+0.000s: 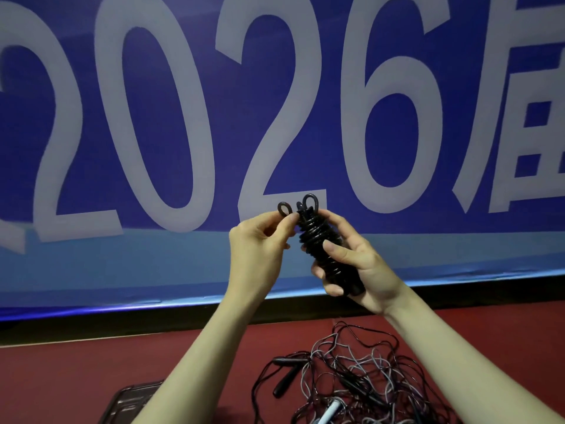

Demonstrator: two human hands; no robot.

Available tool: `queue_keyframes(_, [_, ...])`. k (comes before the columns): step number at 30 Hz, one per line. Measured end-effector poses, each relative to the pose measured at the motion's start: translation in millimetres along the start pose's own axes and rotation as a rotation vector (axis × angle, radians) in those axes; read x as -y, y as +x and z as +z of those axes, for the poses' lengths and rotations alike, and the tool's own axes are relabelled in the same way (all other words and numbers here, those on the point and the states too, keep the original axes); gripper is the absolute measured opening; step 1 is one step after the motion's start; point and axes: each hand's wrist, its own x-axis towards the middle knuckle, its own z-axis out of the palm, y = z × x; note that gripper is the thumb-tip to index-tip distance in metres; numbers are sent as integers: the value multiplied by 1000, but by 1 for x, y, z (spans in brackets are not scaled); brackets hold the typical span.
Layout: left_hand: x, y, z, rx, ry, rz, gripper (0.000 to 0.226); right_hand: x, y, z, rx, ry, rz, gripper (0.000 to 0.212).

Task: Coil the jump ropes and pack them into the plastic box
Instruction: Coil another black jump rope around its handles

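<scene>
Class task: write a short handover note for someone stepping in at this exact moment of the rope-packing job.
Right hand grips the coiled black rope bundle, held up in the air. Left hand pinches a rope loop at the bundle's top.
Done: this one rope is wound.
Left: secure its end and pack it. The tangled pile of ropes lies on the red floor, uncoiled. The plastic box sits left of the pile, partly hidden; contents unclear.
</scene>
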Motion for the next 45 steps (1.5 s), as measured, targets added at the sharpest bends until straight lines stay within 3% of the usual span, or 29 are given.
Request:
queue_keyframes(3, [8,4,-5,-36,297,235,28,-5,2,0,24,61,18,64])
queue_keyframes(7, [10,9,-10,52,577,374,34,-6,2,-1,27,113,29,60])
queue_keyframes(17, [-8,10,-28,397,833,269,24,-5,-2,1,-20,-134,20,60])
queue_keyframes(20, [-10,9,-32,436,847,234,22,-3,-3,0,7,-192,15,64])
queue_keyframes(25, [-9,13,-34,463,819,285,23,-11,-3,-1,21,-85,5,68])
queue_keyframes(31, [5,15,-52,617,793,410,24,-1,-6,-4,72,-280,75,69])
queue_keyframes(39, [5,14,-55,595,725,379,26,7,-6,-6,92,-301,137,56])
queue_keyframes(45, [3,9,-50,587,764,318,23,10,-7,-9,147,-272,193,62])
